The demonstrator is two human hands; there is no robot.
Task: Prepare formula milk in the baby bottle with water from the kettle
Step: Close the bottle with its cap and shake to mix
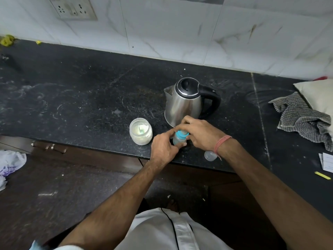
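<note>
A small baby bottle with a blue collar stands near the front edge of the black counter. My left hand grips the bottle's body. My right hand is closed over the blue collar and teat on top. Just behind them stands a steel kettle with a black lid and handle, lid down. To the left sits an open glass jar of pale formula powder with a scoop inside. The bottle's clear cap lies on the counter under my right wrist.
A checked cloth and a cream cushion lie at the right. Papers and a yellow stick sit at the right counter edge. A wall socket is at the upper left. Below the counter are drawers.
</note>
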